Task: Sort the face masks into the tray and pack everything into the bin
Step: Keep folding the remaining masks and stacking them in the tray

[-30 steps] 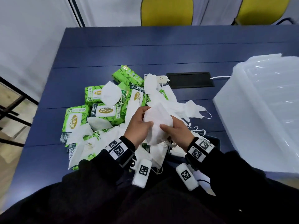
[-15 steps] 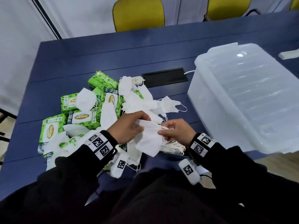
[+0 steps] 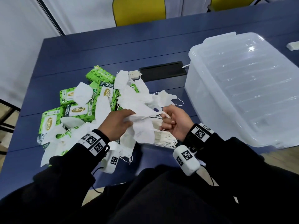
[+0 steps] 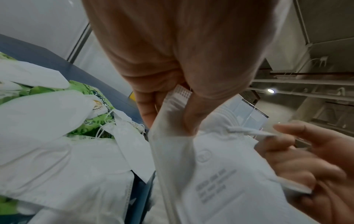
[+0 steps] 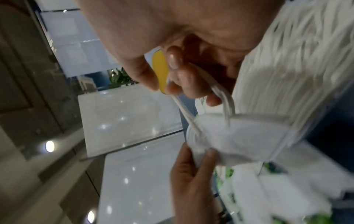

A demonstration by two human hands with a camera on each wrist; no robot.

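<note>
Your left hand [image 3: 115,125] pinches a folded face mask [image 3: 142,126] while your right hand [image 3: 174,122] hooks its ear loop, stretching it left-right above the stacked masks [image 3: 163,138] near the table [image 3: 80,54] edge.

A soft, matt white non-woven fabric face mask [image 3: 142,125] with a thin elastic ear loop [image 5: 226,100]; left of the hands, glossy green plastic-film wipe packs [image 3: 77,110]; right, a smooth translucent plastic storage bin [image 3: 242,88] with a shiny ribbed lid; beneath, a matt dark-blue table [image 3: 97,50].
</note>
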